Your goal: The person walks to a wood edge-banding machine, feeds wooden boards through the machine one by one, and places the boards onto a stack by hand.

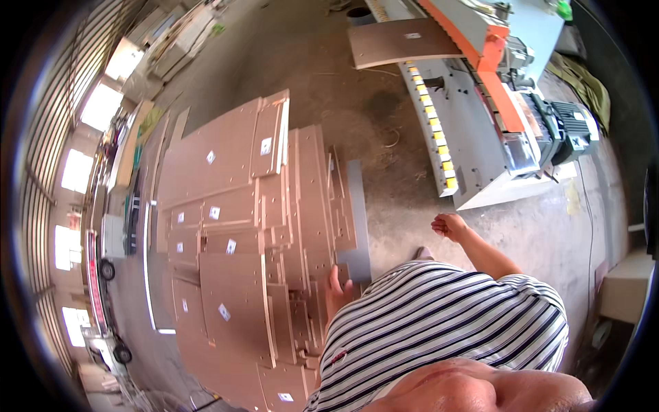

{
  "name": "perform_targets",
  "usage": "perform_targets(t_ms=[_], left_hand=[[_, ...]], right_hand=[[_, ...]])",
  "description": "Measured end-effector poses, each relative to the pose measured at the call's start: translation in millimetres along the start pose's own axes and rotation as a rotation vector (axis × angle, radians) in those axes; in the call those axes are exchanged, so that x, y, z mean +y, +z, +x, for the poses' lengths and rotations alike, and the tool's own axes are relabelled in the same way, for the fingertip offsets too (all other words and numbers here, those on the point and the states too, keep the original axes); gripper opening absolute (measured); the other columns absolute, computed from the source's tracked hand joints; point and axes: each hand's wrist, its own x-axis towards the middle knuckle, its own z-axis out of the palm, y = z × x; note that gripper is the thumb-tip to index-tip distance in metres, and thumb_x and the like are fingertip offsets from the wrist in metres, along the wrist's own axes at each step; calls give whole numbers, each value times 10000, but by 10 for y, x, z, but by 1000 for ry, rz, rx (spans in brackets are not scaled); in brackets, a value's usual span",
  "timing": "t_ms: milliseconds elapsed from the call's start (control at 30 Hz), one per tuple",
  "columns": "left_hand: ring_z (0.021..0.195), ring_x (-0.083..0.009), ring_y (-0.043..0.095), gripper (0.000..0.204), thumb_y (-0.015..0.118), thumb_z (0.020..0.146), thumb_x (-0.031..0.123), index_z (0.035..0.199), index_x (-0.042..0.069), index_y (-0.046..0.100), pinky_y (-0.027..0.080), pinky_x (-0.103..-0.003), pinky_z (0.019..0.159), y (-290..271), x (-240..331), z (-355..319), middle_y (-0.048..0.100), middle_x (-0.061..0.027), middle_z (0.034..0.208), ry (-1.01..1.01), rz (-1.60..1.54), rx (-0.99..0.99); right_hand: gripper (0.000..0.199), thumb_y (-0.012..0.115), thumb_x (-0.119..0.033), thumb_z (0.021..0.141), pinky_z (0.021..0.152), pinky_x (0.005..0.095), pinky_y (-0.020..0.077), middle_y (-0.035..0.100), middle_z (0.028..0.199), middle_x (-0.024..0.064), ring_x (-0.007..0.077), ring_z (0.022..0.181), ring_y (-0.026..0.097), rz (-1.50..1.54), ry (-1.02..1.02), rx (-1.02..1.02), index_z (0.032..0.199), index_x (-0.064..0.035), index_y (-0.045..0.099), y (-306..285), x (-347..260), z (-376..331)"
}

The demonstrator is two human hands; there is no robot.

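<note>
Beside the right edge of a tall stack of brown boards (233, 285) is my left hand (336, 294). Its fingers are spread and no object shows in it; whether it touches the boards I cannot tell. Many of the boards carry small white labels and drilled holes. My right hand (449, 226) hangs over the concrete floor with its fingers curled in, and nothing shows inside it. Past that hand lies the near end of a long edge-processing machine (470, 158) with an orange beam. A brown board (405, 42) rests at the machine's far part.
A row of yellow-and-white blocks (432, 130) lines the machine's left side, and a dark motor (575, 129) sticks out on its right. Grey sheet material (358, 206) lies next to the stack. A cable (592, 226) runs along the floor at right. A pale box (626, 288) stands there too.
</note>
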Motion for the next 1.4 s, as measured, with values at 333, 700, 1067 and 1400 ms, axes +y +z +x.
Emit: perform_targets(t_ms=[333, 700, 1067, 1400], left_hand=[[982, -304, 625, 482, 546, 918, 287, 1307, 23, 439, 479, -373, 879, 716, -101, 628, 603, -208, 1127, -51, -338, -286], [1010, -217, 616, 373, 505, 960, 324, 1202, 39, 517, 478, -341, 875, 1187, 780, 1937, 624, -125, 1123, -407, -1009, -468], [1283, -270, 401, 831, 611, 840, 496, 1382, -29, 263, 361, -394, 1057, 1694, 1776, 3146, 382, -169, 1396, -394, -1431, -415], [1141, -210, 522, 381, 661, 854, 168, 1192, 50, 529, 400, -361, 1010, 2002, 1884, 2902, 592, -65, 1178, -348, -1720, -296]], right_hand=[[189, 497, -228, 930, 643, 360, 539, 646, 826, 131, 250, 739, 640, 196, -98, 145, 934, -47, 553, -681, -358, 68], [192, 527, -213, 907, 678, 373, 538, 637, 830, 129, 260, 773, 632, 191, -71, 132, 922, -26, 566, -1054, -352, -222], [156, 494, -180, 923, 666, 347, 551, 644, 816, 115, 237, 748, 646, 342, -137, 274, 953, -36, 545, -1788, -105, -694], [192, 493, -217, 937, 724, 342, 545, 647, 812, 96, 225, 766, 646, 440, -262, 270, 891, -48, 572, -1991, -360, -913]])
